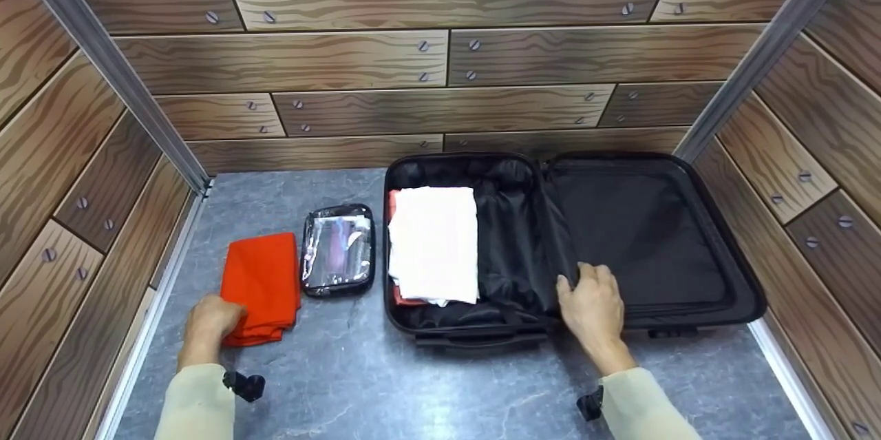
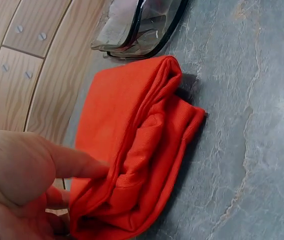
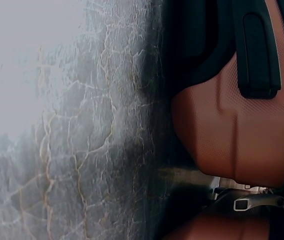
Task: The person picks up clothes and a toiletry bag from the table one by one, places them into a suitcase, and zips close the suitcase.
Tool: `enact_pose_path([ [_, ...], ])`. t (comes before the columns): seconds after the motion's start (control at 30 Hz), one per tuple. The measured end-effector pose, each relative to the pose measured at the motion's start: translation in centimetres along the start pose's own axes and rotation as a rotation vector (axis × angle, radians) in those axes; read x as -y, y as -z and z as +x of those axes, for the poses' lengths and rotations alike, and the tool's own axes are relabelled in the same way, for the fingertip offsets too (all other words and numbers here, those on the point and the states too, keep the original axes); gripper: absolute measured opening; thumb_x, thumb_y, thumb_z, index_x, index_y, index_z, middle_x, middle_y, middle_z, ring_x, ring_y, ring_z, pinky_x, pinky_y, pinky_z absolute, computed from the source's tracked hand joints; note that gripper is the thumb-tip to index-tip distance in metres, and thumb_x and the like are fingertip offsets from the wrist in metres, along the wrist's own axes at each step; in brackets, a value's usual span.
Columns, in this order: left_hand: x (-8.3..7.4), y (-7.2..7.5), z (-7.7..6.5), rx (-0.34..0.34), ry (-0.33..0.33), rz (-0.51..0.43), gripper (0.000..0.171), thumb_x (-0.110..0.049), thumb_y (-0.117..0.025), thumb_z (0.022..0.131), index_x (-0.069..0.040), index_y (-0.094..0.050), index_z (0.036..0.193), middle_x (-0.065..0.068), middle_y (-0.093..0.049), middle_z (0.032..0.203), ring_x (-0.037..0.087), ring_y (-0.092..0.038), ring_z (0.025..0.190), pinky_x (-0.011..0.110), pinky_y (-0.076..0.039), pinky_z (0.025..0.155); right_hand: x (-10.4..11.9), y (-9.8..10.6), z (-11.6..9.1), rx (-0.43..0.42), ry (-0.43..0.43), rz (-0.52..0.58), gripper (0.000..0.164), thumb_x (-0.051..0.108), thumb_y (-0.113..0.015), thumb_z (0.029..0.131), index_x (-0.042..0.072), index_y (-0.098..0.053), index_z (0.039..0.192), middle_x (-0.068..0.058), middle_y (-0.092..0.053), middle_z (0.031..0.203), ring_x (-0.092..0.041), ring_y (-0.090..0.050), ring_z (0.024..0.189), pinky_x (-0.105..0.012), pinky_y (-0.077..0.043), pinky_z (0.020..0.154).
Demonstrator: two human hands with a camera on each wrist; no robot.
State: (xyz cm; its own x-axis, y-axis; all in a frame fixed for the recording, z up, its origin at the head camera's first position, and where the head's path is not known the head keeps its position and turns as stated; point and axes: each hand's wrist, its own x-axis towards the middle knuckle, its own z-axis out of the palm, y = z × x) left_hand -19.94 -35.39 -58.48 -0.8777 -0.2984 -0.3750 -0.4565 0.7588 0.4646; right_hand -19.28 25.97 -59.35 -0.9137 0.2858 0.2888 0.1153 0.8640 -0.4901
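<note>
The red cloth (image 1: 261, 275) lies left of the suitcase (image 1: 509, 240), with the clear bag (image 1: 337, 250) between. The left hand (image 1: 212, 321) pinches the cloth's near left edge. The right hand (image 1: 593, 302) touches the suitcase's middle; I cannot tell if it grips.

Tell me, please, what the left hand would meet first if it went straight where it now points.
The cloth, which the left hand already touches; beyond it, probably the pouch, though the exact line is unclear.

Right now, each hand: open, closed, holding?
Left hand: closed, pinching the near edge of the red cloth.
Right hand: at the middle edge of the suitcase; cannot tell whether it grips.
</note>
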Motion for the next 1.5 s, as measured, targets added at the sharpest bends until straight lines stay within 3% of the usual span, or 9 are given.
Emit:
enact_pose_path([
  [0.17,0.4,-0.4,0.4,-0.003,0.03,-0.059,0.068,-0.038,-0.059,0.103,0.024,-0.051,0.129,0.045,-0.055,0.13,0.055,-0.058,0.11,0.062,-0.048,0.101,0.0,0.1,0.0,0.022,-0.01,0.001,0.049,0.03,-0.069,0.099,-0.007,-0.066,0.13,-0.026,-0.062,0.117,-0.047,-0.059,0.113,-0.064,-0.049,0.093],
  [0.33,0.4,-0.4,0.5,-0.006,0.048,-0.139,0.067,-0.033,-0.064,0.101,0.022,-0.048,0.135,0.042,-0.057,0.128,0.051,-0.057,0.11,0.06,-0.048,0.1,-0.1,0.1,0.0,0.055,-0.009,-0.007,0.052,0.031,-0.067,0.1,-0.008,-0.063,0.134,-0.027,-0.061,0.12,-0.048,-0.058,0.116,-0.064,-0.049,0.096],
  [0.53,-0.7,0.1,0.2,0.016,0.034,-0.223,0.062,-0.028,-0.061,0.098,0.018,-0.048,0.138,0.034,-0.06,0.122,0.043,-0.058,0.105,0.052,-0.049,0.094,-0.1,0.1,0.1,0.04,0.0,-0.011,0.051,0.031,-0.067,0.1,-0.009,-0.064,0.132,-0.028,-0.061,0.12,-0.048,-0.058,0.116,-0.064,-0.049,0.095],
  [0.67,-1.7,0.4,0.0,0.029,0.019,-0.255,0.065,-0.022,-0.057,0.098,0.017,-0.037,0.146,0.037,-0.054,0.133,0.046,-0.054,0.116,0.055,-0.046,0.1,-0.1,0.1,0.1,0.036,0.002,-0.008,0.051,0.031,-0.067,0.1,-0.008,-0.064,0.132,-0.028,-0.061,0.119,-0.048,-0.058,0.115,-0.065,-0.049,0.094],
  [0.8,-2.9,1.0,-0.3,0.018,-0.004,-0.249,0.072,-0.018,-0.054,0.097,0.017,-0.023,0.152,0.043,-0.041,0.147,0.055,-0.045,0.133,0.062,-0.038,0.114,-0.1,0.1,0.1,0.046,-0.004,-0.006,0.051,0.032,-0.067,0.101,-0.008,-0.064,0.132,-0.027,-0.061,0.119,-0.048,-0.058,0.115,-0.065,-0.049,0.094],
  [0.97,-4.7,1.9,-1.2,-0.014,-0.029,-0.24,0.077,-0.016,-0.05,0.097,0.015,-0.015,0.157,0.044,-0.037,0.152,0.057,-0.041,0.139,0.064,-0.034,0.117,-0.1,0.2,0.1,0.057,-0.011,-0.007,0.051,0.032,-0.066,0.101,-0.008,-0.063,0.133,-0.028,-0.061,0.121,-0.048,-0.057,0.117,-0.065,-0.049,0.095],
  [1.33,-7.8,2.9,-2.8,-0.098,-0.121,-0.159,0.067,-0.018,-0.051,0.1,0.013,-0.027,0.154,0.043,-0.046,0.147,0.06,-0.048,0.133,0.065,-0.04,0.111,-0.1,0.3,0.2,0.067,-0.013,-0.007,0.052,0.032,-0.065,0.101,-0.008,-0.062,0.135,-0.028,-0.06,0.125,-0.048,-0.057,0.119,-0.065,-0.049,0.096],
  [1.5,-8.9,3.3,-3.5,-0.111,-0.15,-0.118,0.065,-0.018,-0.051,0.101,0.008,-0.03,0.157,0.039,-0.049,0.147,0.06,-0.049,0.132,0.066,-0.041,0.109,0.0,0.3,0.3,0.079,-0.021,-0.011,0.053,0.032,-0.065,0.101,-0.008,-0.061,0.136,-0.028,-0.06,0.127,-0.048,-0.056,0.122,-0.065,-0.048,0.097],
])
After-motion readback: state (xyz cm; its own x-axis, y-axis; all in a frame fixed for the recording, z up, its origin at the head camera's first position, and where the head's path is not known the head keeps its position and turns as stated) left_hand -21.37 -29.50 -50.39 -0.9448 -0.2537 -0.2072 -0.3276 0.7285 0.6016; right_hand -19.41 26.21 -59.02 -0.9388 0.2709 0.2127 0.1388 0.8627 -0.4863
